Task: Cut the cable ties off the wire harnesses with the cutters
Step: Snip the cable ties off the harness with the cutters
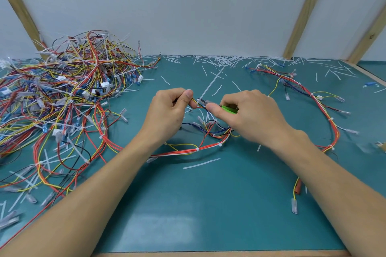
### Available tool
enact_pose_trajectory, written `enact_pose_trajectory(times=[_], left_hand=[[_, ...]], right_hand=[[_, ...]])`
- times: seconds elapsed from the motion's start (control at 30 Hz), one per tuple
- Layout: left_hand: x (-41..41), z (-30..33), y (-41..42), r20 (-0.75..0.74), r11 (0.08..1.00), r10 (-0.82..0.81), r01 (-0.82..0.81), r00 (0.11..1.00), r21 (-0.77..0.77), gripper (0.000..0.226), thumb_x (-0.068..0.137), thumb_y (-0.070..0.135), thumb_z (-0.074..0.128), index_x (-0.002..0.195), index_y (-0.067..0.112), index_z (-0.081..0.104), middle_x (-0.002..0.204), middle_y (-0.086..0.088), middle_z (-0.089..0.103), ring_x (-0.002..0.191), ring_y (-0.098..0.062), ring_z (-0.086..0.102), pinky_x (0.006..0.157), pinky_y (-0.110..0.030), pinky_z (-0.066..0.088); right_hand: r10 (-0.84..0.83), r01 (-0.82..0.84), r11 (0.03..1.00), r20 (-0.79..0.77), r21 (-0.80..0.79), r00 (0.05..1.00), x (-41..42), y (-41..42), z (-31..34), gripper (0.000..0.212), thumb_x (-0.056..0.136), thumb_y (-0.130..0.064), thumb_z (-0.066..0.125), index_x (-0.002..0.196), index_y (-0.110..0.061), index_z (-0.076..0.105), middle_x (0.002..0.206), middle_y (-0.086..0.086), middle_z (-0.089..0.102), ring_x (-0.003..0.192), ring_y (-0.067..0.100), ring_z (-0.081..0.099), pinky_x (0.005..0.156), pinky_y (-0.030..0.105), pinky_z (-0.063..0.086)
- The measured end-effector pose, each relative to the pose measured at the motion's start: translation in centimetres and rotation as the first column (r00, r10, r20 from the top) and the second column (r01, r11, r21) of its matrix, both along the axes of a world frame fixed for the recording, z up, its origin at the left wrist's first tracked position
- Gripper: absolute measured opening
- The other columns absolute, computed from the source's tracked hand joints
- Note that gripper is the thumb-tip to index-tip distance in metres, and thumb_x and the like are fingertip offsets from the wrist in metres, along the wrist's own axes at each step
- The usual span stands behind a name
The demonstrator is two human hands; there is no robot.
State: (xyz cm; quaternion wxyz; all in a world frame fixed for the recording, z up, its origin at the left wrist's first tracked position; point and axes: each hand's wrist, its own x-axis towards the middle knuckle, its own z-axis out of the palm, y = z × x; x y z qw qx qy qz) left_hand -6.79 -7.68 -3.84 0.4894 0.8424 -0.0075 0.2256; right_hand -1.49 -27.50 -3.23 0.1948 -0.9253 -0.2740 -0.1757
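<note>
1. on the far left of the teal counter (pixel 208 204), a big tangled pile of wire harnesses (pixel 62 89) is lying against the back wall.
2. at the middle, the left hand (pixel 171 110) is pinching one harness (pixel 196 149) between thumb and curled fingers, lifting its wires.
3. just beside it, the right hand (pixel 248 115) is gripping the green-handled cutters (pixel 217 106), their tip sitting at a white cable tie (pixel 208 86) on the held wires.
4. on the right, another harness (pixel 330 119) is lying looped, with cut tie scraps (pixel 225 60) littering the back edge.
</note>
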Motion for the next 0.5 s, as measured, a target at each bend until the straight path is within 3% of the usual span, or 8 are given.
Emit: enact_pose_trajectory(times=[0.5], left_hand=[[0.01, 0.02, 0.08, 0.003, 1.0, 0.01, -0.01, 1.0, 0.006, 0.039, 0.105, 0.026, 0.051, 0.071, 0.02, 0.069, 0.04, 0.011, 0.022, 0.041, -0.009, 0.021, 0.043, -0.019, 0.015]], right_hand=[[0.002, -0.001, 1.0, -0.008, 0.005, 1.0, 0.07, 0.05, -0.02, 0.065, 0.091, -0.077, 0.044, 0.06, -0.021, 0.052, 0.051, -0.004, 0.049, 0.058, 0.007, 0.048, 0.054, 0.03, 0.033]])
